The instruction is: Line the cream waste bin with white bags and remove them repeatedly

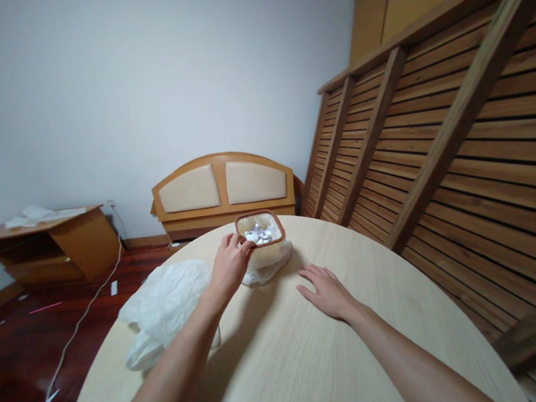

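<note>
A small bin with a brown rim stands near the far edge of the round table. It is lined with a white plastic bag, part of which spreads around its base, and shiny silvery pieces lie inside. My left hand is at the bin's near left rim, fingers bent together on it. To the right of the bin, my right hand rests on the tabletop with its fingers spread, holding nothing. A crumpled white plastic bag lies on the table left of my left forearm.
Slatted wooden panels lean along the right side. Behind the table is a headboard with cream pads. A low wooden desk and a cable on the floor are at left.
</note>
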A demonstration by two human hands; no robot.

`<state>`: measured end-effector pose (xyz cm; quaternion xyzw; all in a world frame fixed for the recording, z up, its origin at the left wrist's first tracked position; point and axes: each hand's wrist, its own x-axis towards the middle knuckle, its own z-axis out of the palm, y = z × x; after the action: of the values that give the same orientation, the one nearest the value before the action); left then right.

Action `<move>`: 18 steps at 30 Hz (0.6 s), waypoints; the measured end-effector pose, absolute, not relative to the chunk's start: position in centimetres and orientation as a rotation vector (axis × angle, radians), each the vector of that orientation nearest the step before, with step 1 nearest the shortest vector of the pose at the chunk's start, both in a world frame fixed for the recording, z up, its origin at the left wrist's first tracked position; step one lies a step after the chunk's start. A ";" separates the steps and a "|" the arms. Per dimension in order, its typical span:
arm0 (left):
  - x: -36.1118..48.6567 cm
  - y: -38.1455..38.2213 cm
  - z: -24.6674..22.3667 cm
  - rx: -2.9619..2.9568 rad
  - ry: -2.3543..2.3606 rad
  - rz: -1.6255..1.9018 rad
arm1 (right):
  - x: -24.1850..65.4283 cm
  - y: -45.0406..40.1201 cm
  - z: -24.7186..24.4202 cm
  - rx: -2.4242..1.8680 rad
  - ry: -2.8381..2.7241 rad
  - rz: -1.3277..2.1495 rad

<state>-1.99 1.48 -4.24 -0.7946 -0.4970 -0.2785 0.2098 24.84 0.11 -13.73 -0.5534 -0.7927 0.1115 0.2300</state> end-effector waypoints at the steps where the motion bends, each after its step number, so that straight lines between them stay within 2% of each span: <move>1: -1.8 1.3 -4.1 -2.227 -1.380 -0.782 | 24.8 0.2 -13.7 -1.509 -2.161 0.296; 10: -1.4 -0.1 -2.8 -2.394 -1.365 -0.799 | 24.7 0.8 -13.2 -1.433 -1.866 0.232; 18: -0.3 -1.7 -1.9 -2.529 -1.351 -0.798 | 23.6 -0.1 -11.1 -1.256 -1.635 0.040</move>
<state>-0.29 -1.69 -1.90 -0.8469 -0.4523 -0.2672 0.0826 23.57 -0.07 -11.07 -0.5224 -0.6802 0.0166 0.5139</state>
